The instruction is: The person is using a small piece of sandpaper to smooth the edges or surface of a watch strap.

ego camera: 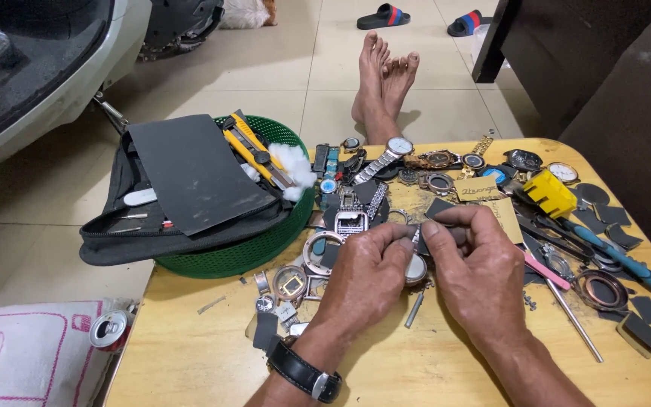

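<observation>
at the middle of the wooden table (190, 362), head view:
left hand (367, 273): curled shut, fingers pinched around a small round watch case (416, 268) with a pale face, just in front of the loose pile of parts.
right hand (480, 260): fingertips closed on a thin dark piece at the top edge of the watch case; what kind of piece it is i cannot tell.
risk, slip: the grip looks like fingertips only, so the case could likely drop into the clutter beneath and be hard to pick out from the similar rings.
risk, scatter: a wrist brushing the bezels (291, 283) left of the watch case could push them toward the table's edge.
risk, tools: the blue-handled pliers (627, 264) and a thin metal rod (573, 316) lie right of the watch case, close to the right forearm, and could be knocked.
around: a silver wristwatch (386, 157) and a yellow block (550, 192) lie beyond the watch case; a green basket (250, 252) holding a black pouch (182, 196) sits to its left.
in the way: cut dark patches and watch parts crowd every side of the watch case.
</observation>
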